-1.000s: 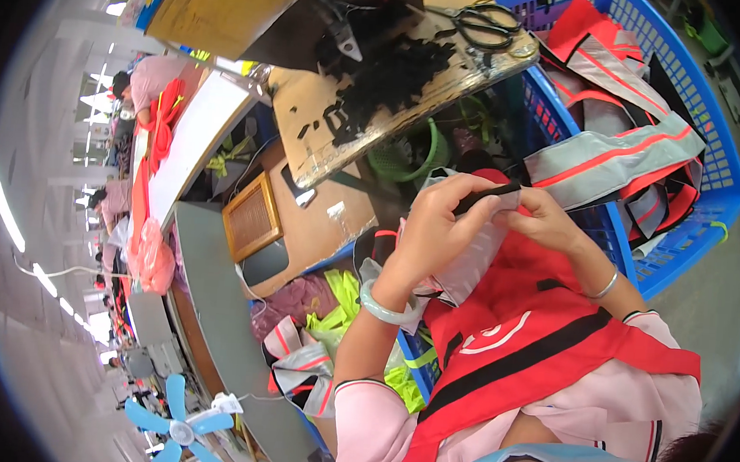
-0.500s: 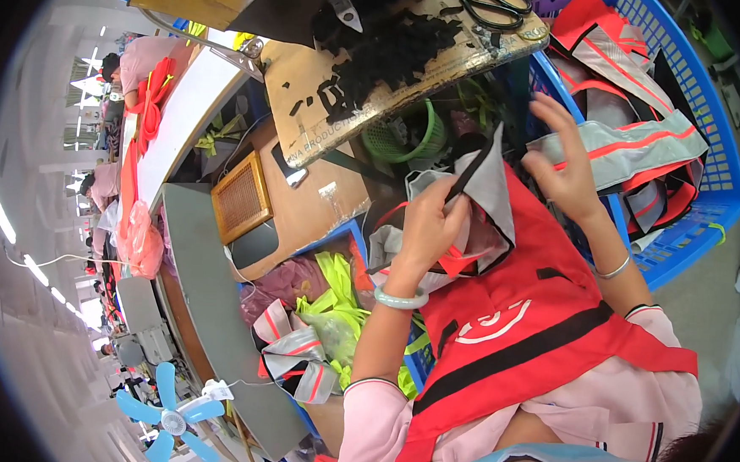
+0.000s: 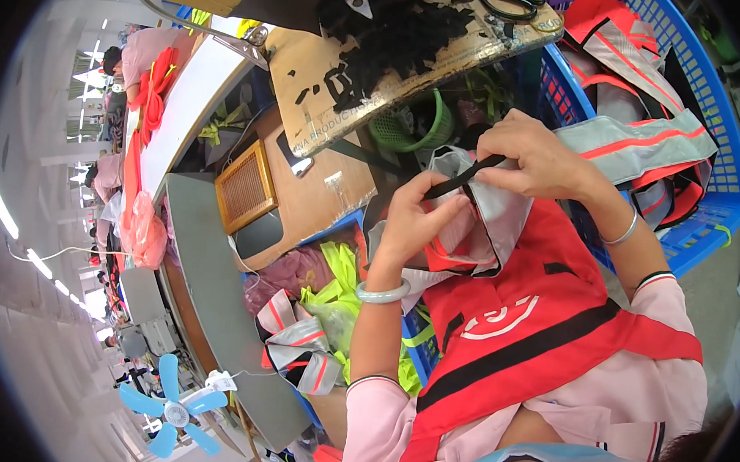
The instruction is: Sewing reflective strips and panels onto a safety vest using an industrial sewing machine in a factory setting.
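Note:
Over my red apron I hold a grey fabric piece with red trim and black edging, folded open like a pouch. My left hand, a pale bangle on its wrist, grips one end of the piece's black edge strip between thumb and fingers. At the strip's other end, my right hand pinches the black edge, its fingers bent. The strip spans the gap between both hands. Part of the fabric's lower side is hidden behind my left hand.
A blue basket at the right holds similar grey and red pieces. Ahead, a board carries black scraps and scissors. A green basket sits beneath it. Yellow-green fabric and another grey-red piece lie at left.
My right hand, earlier raised with its fingers apart, has moved left and closed on the black edge. My left hand still holds the fabric, which is now drawn out between both hands.

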Tool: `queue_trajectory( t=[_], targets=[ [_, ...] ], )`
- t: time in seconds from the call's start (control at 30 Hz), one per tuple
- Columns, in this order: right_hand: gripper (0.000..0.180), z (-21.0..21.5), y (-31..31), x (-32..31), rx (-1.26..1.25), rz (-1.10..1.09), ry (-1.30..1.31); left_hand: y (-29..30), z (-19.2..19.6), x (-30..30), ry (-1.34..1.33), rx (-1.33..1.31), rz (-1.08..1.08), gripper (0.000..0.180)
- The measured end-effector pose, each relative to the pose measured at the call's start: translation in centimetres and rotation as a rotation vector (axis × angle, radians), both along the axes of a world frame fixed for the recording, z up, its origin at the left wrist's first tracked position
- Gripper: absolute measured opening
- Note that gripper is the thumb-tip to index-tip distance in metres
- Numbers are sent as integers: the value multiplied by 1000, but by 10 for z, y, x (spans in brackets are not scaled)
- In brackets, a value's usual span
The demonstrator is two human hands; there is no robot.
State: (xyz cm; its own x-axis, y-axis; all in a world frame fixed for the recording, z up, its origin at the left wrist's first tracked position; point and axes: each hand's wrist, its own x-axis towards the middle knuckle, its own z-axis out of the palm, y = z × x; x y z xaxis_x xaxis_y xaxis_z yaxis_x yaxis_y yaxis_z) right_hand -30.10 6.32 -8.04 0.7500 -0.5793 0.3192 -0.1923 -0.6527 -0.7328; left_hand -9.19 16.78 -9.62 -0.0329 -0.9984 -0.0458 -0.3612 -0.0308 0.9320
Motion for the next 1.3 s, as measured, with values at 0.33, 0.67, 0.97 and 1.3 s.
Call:
queue_trajectory(
  t=[0.33,0.67,0.97,1.3],
  targets=[
    [17,68,-54,19,291,-44,-122,-71,99,21,133,10,39,20],
    [29,42,-113,64,391,-70,-188,-127,81,51,217,35,190,25],
    [33,32,-138,78,457,-113,-110,-158,61,69,234,72,198,26],
    [26,35,-149,86,537,-106,-124,-168,66,66,432,98,271,20]
  ],
)
